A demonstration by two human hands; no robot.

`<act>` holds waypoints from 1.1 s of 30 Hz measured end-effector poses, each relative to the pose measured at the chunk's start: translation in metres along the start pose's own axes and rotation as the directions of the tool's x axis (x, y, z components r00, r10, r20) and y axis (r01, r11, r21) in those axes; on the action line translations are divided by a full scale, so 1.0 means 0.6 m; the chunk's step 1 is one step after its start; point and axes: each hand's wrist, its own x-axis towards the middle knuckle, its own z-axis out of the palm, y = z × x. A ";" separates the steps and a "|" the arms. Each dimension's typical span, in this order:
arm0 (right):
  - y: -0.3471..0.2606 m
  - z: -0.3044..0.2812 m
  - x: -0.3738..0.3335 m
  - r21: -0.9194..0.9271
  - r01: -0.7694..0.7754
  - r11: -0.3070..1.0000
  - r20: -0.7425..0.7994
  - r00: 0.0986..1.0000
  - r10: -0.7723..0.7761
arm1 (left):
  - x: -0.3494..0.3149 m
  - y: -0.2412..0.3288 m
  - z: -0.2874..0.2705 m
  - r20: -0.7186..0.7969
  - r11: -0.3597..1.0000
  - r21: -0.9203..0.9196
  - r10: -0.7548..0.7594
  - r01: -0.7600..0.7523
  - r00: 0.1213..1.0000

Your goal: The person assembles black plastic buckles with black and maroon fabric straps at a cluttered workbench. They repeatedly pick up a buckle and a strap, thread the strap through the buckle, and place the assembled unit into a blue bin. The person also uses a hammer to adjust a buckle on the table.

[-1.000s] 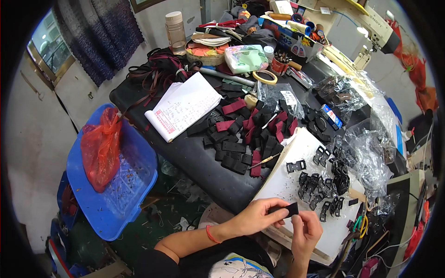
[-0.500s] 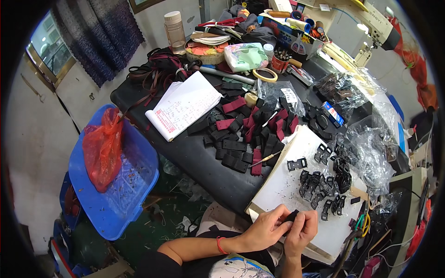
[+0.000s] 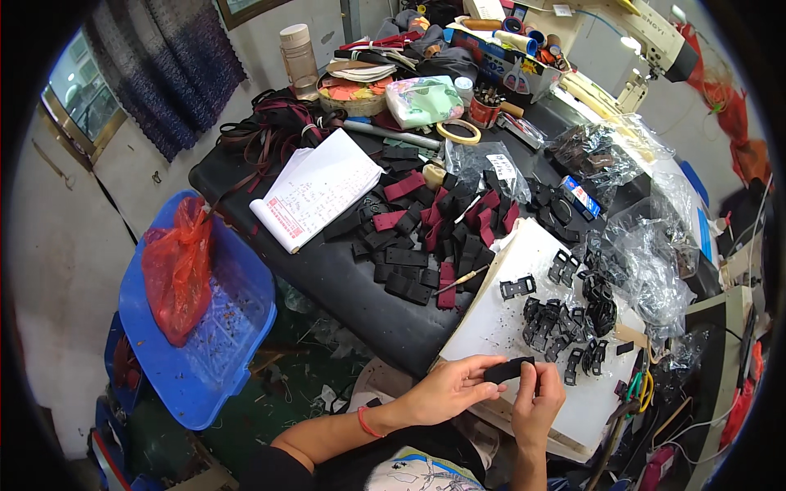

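A short piece of black webbing strap [image 3: 508,371] is stretched between my two hands over the near edge of a white board [image 3: 491,319]. My left hand [image 3: 449,393] pinches one end between thumb and fingers. At the other end, my right hand [image 3: 538,399] grips it with the fingertips. Black plastic buckles [image 3: 550,323] lie in a loose pile on the board just beyond my hands. Farther left, a heap of black and maroon strap pieces [image 3: 407,258] covers the dark table, with a wooden-handled awl [image 3: 467,278] beside the board.
An open notepad [image 3: 315,192] lies left of the strap heap. A blue plastic bin [image 3: 237,327] with a red bag [image 3: 180,270] stands at the left. Clear plastic bags [image 3: 647,262] and scissors with yellow-green handles [image 3: 643,391] are on the right. A sewing machine [image 3: 655,41] stands far right.
The strap piece, mostly hidden between my fingers before, now shows more fully. My hands have moved slightly apart, and the left has shifted left. The whole view has shifted a little.
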 end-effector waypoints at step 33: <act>0.116 -0.041 0.061 -0.296 0.146 0.944 -0.161 0.966 -0.200 | 0.379 0.102 -0.103 0.196 -0.042 0.967 0.756 -0.253 0.625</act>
